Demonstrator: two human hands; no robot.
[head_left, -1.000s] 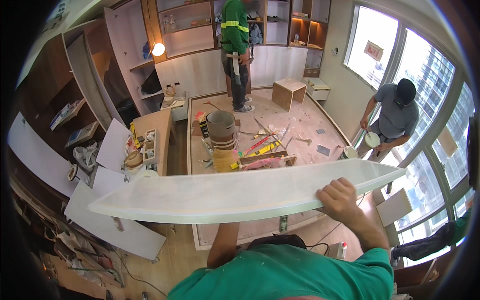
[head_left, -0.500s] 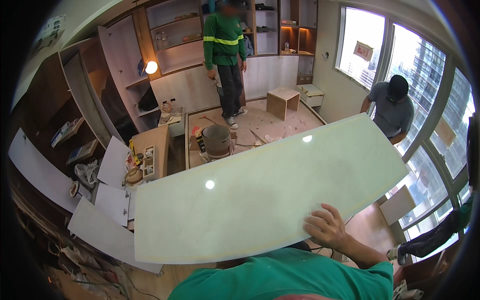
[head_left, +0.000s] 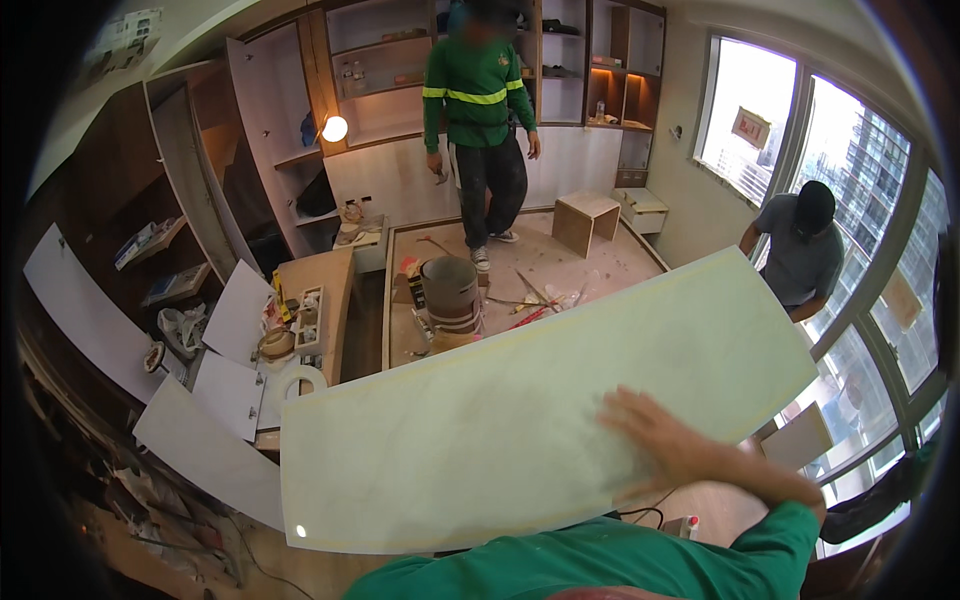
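A large pale green-white panel [head_left: 520, 410] with a smooth face stretches across the middle, its near edge close to my green shirt. Over the right half of its face lies my right hand [head_left: 655, 440], fingers stretched out and slightly blurred. Whether the whole palm touches the surface I cannot tell. My left hand does not show. At the panel's far right end stands a person in a grey shirt and black cap [head_left: 800, 240], head bent; their hands are mostly hidden.
Another person in a green top [head_left: 478, 100] steps on the low platform by a round bucket [head_left: 450, 290] and an open wooden box [head_left: 586, 224]. Left, a bench [head_left: 330, 270] carries tape rolls and a small tray. White boards [head_left: 205, 450] lean nearby. Windows line the right.
My right hand has slid up over the panel from near its lower edge, and its fingers have straightened. The person in green has turned and stepped nearer. The view has shifted slightly.
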